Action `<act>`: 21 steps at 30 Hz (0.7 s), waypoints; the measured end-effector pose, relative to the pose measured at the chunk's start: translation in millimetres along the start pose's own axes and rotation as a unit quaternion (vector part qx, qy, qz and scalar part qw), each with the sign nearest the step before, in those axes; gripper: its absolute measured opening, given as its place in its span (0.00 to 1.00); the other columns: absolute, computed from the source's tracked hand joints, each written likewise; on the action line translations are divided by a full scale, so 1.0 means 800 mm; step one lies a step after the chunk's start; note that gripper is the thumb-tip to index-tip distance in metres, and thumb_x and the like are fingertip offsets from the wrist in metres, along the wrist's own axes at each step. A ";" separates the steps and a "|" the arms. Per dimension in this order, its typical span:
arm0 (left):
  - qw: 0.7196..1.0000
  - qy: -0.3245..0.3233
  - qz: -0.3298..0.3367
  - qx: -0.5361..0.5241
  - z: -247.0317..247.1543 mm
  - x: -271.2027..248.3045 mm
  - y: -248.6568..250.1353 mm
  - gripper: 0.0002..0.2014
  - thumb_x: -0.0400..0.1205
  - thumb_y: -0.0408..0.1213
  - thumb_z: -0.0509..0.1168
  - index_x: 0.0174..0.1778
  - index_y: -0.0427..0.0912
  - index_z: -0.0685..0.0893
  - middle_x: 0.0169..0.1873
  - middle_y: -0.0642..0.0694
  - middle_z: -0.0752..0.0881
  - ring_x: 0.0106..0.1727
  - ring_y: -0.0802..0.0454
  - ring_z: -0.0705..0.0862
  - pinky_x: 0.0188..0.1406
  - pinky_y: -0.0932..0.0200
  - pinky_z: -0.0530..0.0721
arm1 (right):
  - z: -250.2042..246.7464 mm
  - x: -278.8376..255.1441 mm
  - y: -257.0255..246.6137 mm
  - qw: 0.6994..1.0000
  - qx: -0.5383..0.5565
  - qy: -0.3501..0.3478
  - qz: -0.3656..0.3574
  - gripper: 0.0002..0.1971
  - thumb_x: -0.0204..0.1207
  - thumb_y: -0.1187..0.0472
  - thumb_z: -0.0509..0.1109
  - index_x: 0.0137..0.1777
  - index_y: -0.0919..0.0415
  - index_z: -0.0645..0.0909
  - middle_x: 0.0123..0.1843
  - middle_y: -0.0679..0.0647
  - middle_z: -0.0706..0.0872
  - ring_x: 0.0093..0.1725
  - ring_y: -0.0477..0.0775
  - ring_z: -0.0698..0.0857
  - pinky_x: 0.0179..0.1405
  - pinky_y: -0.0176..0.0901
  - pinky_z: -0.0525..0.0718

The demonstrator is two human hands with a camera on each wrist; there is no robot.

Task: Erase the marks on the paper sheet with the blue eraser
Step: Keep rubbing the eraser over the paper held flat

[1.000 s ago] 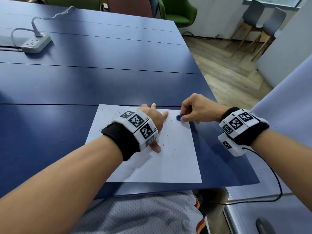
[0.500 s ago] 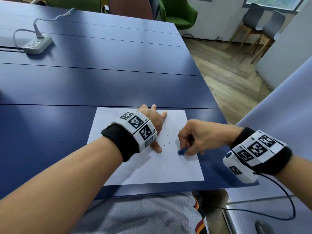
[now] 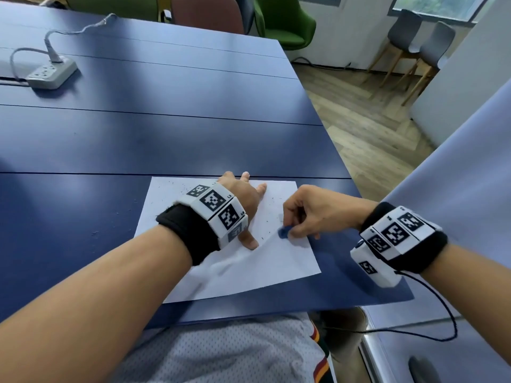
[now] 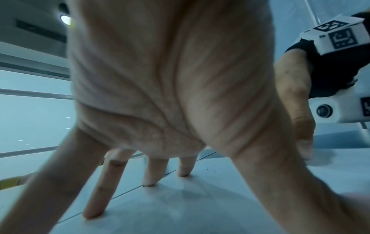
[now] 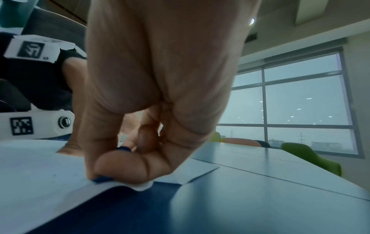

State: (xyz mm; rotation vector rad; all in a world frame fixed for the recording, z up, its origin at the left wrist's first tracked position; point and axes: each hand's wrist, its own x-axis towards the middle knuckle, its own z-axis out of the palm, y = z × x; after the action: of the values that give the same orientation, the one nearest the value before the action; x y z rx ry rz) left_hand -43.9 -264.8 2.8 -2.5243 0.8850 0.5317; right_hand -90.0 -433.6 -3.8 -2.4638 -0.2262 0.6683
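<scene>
Our right hand (image 3: 318,211) pinches the blue eraser (image 3: 284,232) between curled fingers and thumb, pressing it onto the right part of the paper sheet (image 3: 249,275), close to its right edge. Our left hand (image 3: 244,200) lies spread with straight fingers on the sheet's far middle, pinning it to the blue desk (image 3: 166,139). Dark crumbs speckle the paper, and a white power strip (image 3: 52,73) sits at the far left.
</scene>
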 end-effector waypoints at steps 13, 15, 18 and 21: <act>0.999 0.000 0.008 -0.034 0.003 -0.003 -0.008 0.65 0.64 0.70 0.75 0.87 0.54 0.42 0.87 0.39 0.48 0.78 0.34 0.65 0.62 0.46 0.77 | 0.015 0.009 -0.010 0.994 -0.074 0.059 -0.063 0.05 0.68 0.64 0.79 0.36 0.59 0.85 0.36 0.53 0.87 0.30 0.44 0.78 0.31 0.37 0.79; 0.999 -0.005 0.005 -0.042 0.004 -0.002 -0.009 0.65 0.64 0.70 0.76 0.87 0.55 0.42 0.87 0.40 0.47 0.79 0.33 0.63 0.63 0.44 0.78 | 0.015 0.002 -0.016 0.994 -0.086 -0.022 -0.060 0.03 0.68 0.65 0.79 0.39 0.62 0.87 0.37 0.51 0.88 0.29 0.40 0.78 0.31 0.30 0.76; 0.999 -0.001 0.010 -0.048 0.004 -0.003 -0.008 0.64 0.64 0.70 0.75 0.87 0.54 0.42 0.87 0.40 0.47 0.79 0.34 0.63 0.62 0.45 0.77 | 0.010 0.004 -0.014 0.995 -0.083 -0.003 -0.051 0.03 0.70 0.64 0.78 0.40 0.63 0.88 0.37 0.50 0.89 0.29 0.40 0.79 0.30 0.31 0.76; 0.999 0.012 0.010 -0.048 0.008 -0.002 -0.009 0.63 0.65 0.69 0.75 0.87 0.53 0.45 0.87 0.40 0.49 0.79 0.34 0.64 0.57 0.48 0.76 | 0.010 0.010 -0.008 0.995 -0.074 0.049 -0.047 0.06 0.70 0.62 0.78 0.38 0.62 0.85 0.36 0.56 0.88 0.31 0.49 0.80 0.33 0.44 0.81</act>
State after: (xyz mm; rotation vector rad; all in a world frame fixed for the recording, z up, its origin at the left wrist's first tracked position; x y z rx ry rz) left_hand -41.4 -255.5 -0.3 -2.6154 0.9153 0.5655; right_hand -87.7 -422.0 -9.3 -2.6016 -0.3627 0.5064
